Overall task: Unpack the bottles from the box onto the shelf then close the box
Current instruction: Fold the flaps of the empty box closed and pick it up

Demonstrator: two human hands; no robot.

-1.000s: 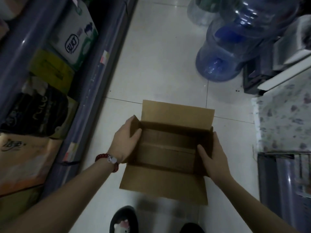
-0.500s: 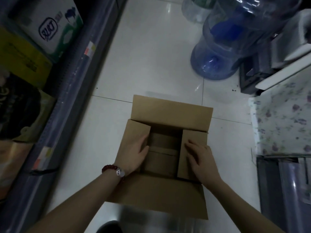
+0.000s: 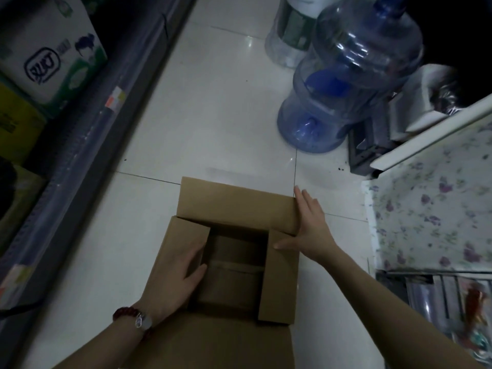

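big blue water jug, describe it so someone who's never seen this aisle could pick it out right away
Start at the open brown cardboard box on the white tiled floor. Beyond its far right corner stands the big translucent blue plastic water jug. The clear bottle with a dark label behind it is slimmer and colourless.

Both forearms are bare, and the left wrist wears a dark red beaded bracelet (image 3: pixel 125 314) with a silver charm.

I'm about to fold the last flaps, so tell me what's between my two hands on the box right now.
In the head view, between the left hand and right hand lies the box's open, empty gap and the folded right side flap. No bottles show.
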